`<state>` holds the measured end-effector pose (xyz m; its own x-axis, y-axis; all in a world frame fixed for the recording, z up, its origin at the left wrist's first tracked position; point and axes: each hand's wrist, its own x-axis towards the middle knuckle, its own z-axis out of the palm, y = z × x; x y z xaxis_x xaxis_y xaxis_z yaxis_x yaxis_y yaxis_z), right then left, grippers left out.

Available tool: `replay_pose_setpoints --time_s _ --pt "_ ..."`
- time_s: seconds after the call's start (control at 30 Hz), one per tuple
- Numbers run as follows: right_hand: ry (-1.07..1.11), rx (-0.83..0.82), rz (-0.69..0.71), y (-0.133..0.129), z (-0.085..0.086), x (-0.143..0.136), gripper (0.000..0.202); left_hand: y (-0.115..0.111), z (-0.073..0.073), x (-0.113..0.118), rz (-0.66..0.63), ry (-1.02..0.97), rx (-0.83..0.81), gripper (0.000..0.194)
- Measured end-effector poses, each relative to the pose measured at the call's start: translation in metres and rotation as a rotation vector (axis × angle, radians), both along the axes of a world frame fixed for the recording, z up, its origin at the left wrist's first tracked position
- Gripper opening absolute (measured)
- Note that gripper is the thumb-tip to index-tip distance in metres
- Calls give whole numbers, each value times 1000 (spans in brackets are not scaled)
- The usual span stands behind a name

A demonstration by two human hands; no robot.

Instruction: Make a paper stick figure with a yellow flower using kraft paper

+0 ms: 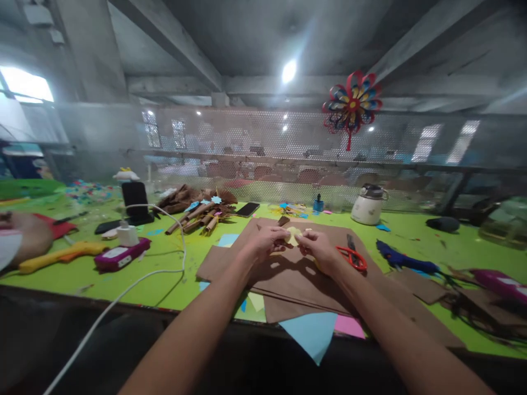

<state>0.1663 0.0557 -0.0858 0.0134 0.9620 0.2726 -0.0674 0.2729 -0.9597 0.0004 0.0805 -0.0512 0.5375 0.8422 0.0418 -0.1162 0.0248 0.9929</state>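
Observation:
Between my two hands is a small pale yellow paper piece (293,236), raised a little over sheets of brown paper (304,280). The fingers of my left hand (269,241) pinch its left side. On its right side, my right hand (317,247) grips it with thumb and fingers. The piece's exact shape is partly covered by the fingertips. Close to my right hand lie red-handled scissors (354,259) on the brown paper. Light blue paper (313,332) and pink paper (349,326) stick out beneath the sheets at the table's front edge.
A blue glue gun (405,258) lies right, near a white kettle-like jug (367,206). Leftward are a yellow glue gun (61,257), a purple power strip (123,254), a white cable (184,247) and brown paper rolls (197,216). Another person's arm (31,238) rests at far left.

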Motion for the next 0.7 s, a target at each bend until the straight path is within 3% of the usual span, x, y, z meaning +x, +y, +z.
replay_pose_setpoints --time_s 0.17,0.33,0.5,0.57,0.7 --pt "-32 35 62 2 -4 4 38 3 -5 3 18 54 47 35" --pt "-61 60 -7 7 -7 5 44 13 -3 -1 136 -69 96 24" --pt "-284 88 -209 15 -13 9 45 31 24 -29 465 -287 -2 3" --pt "-344 96 -257 16 -14 10 43 38 40 -44 511 -344 -19 7" --pt "-399 104 -296 13 -13 10 37 41 62 -62 587 -326 149 3"
